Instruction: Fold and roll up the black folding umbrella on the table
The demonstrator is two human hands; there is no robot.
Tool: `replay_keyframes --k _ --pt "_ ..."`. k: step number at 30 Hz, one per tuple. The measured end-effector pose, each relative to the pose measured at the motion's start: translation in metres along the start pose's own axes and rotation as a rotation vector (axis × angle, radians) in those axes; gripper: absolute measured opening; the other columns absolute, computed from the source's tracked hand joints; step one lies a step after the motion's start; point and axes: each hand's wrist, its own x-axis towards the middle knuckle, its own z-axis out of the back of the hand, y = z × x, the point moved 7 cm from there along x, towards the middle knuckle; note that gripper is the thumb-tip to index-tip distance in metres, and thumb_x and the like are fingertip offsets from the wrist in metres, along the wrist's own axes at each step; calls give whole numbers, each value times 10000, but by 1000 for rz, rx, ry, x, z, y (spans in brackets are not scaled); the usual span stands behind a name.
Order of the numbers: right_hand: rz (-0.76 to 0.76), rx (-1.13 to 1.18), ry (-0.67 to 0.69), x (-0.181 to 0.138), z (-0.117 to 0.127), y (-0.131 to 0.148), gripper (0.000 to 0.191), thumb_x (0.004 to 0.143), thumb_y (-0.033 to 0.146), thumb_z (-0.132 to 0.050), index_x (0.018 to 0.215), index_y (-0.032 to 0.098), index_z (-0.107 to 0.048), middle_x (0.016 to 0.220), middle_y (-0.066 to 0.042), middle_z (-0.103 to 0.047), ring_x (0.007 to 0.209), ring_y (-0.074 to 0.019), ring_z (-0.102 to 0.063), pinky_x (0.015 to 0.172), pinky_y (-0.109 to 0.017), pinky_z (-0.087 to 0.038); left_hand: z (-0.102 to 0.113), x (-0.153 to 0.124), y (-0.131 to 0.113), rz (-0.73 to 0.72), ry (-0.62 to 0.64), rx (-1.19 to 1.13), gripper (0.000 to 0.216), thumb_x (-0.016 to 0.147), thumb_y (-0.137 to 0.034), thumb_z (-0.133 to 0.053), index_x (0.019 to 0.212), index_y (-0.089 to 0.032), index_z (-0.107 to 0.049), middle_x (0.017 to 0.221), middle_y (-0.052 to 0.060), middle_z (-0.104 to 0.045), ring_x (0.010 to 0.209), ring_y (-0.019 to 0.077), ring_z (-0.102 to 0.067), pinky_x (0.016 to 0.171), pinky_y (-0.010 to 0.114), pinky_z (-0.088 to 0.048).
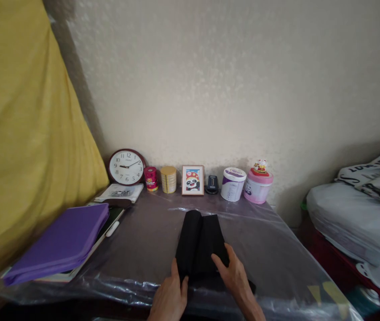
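A folded piece of black cloth-like material point(206, 243) lies on the plastic-covered table in front of me. Its left part is folded over into a thick, rounded roll, and the right part lies flatter. My left hand point(171, 292) pinches the roll's lower left end between thumb and fingers. On the other side, my right hand point(233, 269) grips the right edge, its thumb on top and the fingers partly hidden at the edge. A dark corner of material shows beneath my right wrist. Whether it is a bag or a plain sheet, I cannot tell.
Along the wall stand a clock point(126, 167), a red can point(150, 179), a yellow canister point(168, 179), a panda picture frame point(193, 180), a small black device point(212, 184), a white-purple tub point(233, 184) and a pink tub point(258, 186). Folded purple material point(59, 240) lies left.
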Motion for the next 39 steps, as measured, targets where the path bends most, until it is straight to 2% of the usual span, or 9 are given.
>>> replay_keyframes --k 3,6,12,17,21,28,31,36,39 --pt "-3 104 10 2 -7 13 459 718 400 -523 1106 156 -526 971 -99 -660 936 -272 -606 791 -366 -481 -2 2 2 1 -19 11 573 880 -351 -244 1367 -71 -129 966 139 -657 874 235 -628 725 300 -416" --pt "59 210 72 7 -16 42 416 734 339 -502 1106 154 -526 1022 -84 -647 964 -239 -596 832 -335 -473 -3 4 3 7 -25 23 572 878 -351 -250 1365 -70 -139 950 146 -660 858 251 -632 709 316 -421" --pt "146 280 187 15 -51 84 405 736 257 -496 1129 161 -512 1038 -67 -646 977 -218 -593 845 -316 -469 0 3 -1 35 6 53 574 874 -333 -268 1359 -52 -145 982 176 -647 906 265 -622 742 329 -428" --pt "185 167 256 18 -86 92 437 728 212 -492 1158 134 -507 1075 -87 -629 991 -213 -585 855 -297 -447 1 2 -3 29 11 84 588 874 -321 -273 1362 -25 -131 1000 188 -637 917 259 -616 756 315 -423" --pt "226 4 322 16 -101 95 451 734 199 -479 1181 136 -494 1045 -95 -637 975 -216 -588 828 -295 -442 1 1 -4 36 10 67 595 877 -326 -268 1372 -39 -105 970 174 -648 888 253 -625 726 307 -421" --pt "227 -225 394 13 -108 94 478 744 251 -480 1204 121 -474 992 -118 -650 946 -240 -598 784 -309 -433 2 -2 -3 40 40 87 603 878 -340 -253 1370 -27 -95 986 184 -640 908 267 -618 753 324 -421" --pt "245 -244 412 12 -111 96 483 746 280 -490 1203 123 -472 955 -106 -660 906 -228 -609 753 -294 -430 0 -7 -1 -14 46 40 634 866 -361 -274 1371 -35 -71 1115 195 -581 984 243 -587 808 293 -408" --pt "307 -231 476 6 -110 107 393 755 368 -516 1094 175 -560 789 -34 -682 799 -192 -612 711 -266 -417 1 -14 3 -55 30 -39 622 849 -332 -274 1358 -44 -63 1190 185 -529 983 206 -586 794 253 -418" --pt "340 -218 524 3 -107 112 319 772 415 -510 1000 220 -619 774 -7 -691 799 -177 -601 713 -253 -405 2 -12 1 -80 34 -29 617 846 -307 -269 1355 -24 -67 1217 197 -505 972 206 -588 793 255 -419"
